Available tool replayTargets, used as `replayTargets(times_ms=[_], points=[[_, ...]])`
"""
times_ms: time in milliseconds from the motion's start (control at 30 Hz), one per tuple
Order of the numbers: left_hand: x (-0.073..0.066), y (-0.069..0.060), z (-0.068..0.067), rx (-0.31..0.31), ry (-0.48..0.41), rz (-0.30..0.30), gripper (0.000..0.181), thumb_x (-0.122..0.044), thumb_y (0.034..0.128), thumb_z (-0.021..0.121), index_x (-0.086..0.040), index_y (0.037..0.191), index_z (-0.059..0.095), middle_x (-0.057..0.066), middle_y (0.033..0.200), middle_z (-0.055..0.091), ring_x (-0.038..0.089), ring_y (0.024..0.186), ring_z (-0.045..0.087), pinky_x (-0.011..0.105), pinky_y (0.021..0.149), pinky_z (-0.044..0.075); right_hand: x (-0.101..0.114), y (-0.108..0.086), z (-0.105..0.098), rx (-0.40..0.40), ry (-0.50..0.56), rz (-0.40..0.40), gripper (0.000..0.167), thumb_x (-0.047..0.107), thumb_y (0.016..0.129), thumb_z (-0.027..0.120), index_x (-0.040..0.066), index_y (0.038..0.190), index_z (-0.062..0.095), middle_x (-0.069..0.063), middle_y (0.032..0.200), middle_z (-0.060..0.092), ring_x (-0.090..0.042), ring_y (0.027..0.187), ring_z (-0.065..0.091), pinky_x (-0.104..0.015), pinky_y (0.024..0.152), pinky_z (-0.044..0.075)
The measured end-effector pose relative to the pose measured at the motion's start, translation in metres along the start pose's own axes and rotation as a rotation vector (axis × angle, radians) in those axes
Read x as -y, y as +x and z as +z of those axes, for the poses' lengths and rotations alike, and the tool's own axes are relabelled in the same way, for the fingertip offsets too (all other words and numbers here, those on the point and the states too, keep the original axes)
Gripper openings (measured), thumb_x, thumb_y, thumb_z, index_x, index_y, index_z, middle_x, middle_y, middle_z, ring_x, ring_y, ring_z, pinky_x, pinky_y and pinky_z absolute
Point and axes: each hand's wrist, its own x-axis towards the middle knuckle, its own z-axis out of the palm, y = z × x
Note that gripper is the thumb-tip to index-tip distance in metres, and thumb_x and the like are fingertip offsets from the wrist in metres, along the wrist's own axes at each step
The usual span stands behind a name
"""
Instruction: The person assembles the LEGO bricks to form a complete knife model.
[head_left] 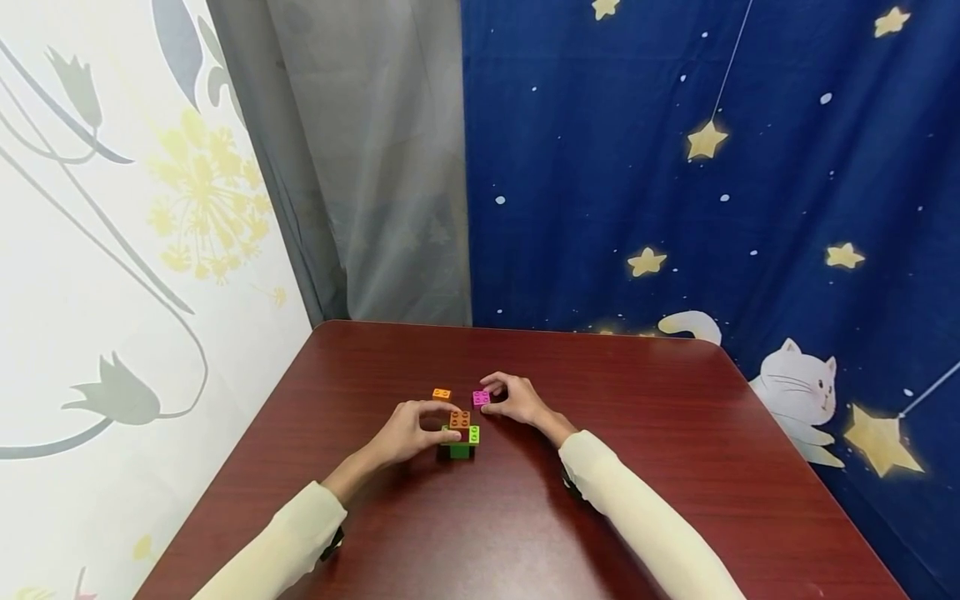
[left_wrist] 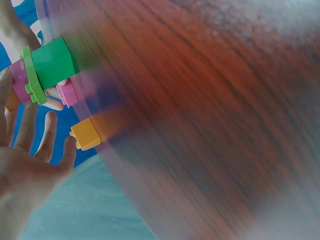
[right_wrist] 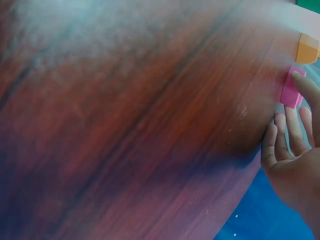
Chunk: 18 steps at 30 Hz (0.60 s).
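Note:
In the head view a small stack stands on the table, with an orange brick [head_left: 460,419] on top, a lime plate [head_left: 474,436] lower down and a green block [head_left: 460,451] at the bottom. My left hand [head_left: 405,433] grips its upper part between thumb and index finger. The left wrist view shows a pink layer [left_wrist: 19,80] between the orange brick and the plate. Just beyond the stack, my right hand [head_left: 521,402] pinches a separate pink brick [head_left: 481,398] [right_wrist: 291,90] between thumb and fingers.
A loose orange brick [head_left: 442,393] [left_wrist: 86,134] [right_wrist: 307,48] sits behind the stack, left of the separate pink brick. The dark red table [head_left: 637,517] reaches to a grey curtain [head_left: 397,167] and a blue starry curtain [head_left: 585,167]. A patterned white panel [head_left: 97,275] is at the left.

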Motion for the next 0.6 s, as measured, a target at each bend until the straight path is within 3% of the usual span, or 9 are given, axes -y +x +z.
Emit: replayTargets(times_ms=[267,600], points=[[-0.001,0.001,0.000,-0.008,0.010,0.014,0.037,-0.036,0.0863,0.086,-0.024,0.120,0.075,-0.005,0.114,0.075,0.017,0.109,0.070,0.047,0.096,0.056,0.000,-0.005,-0.004,-0.008,0.024,-0.017,0.048,0.010,0.082,0.089,0.002,0.125,0.069,-0.010,0.104,0.076,-0.024,0.097,0.073,-0.038,0.089,0.058],[0.002,-0.001,0.001,-0.003,-0.010,0.018,0.036,-0.034,0.0865,0.086,-0.024,0.119,0.075,-0.004,0.113,0.075,0.016,0.106,0.071,0.047,0.093,0.058,0.006,-0.017,-0.016,0.013,0.066,-0.096,0.042,0.009,0.085,0.087,0.003,0.123,0.070,-0.014,0.102,0.074,-0.032,0.095,0.074,-0.046,0.085,0.060]])
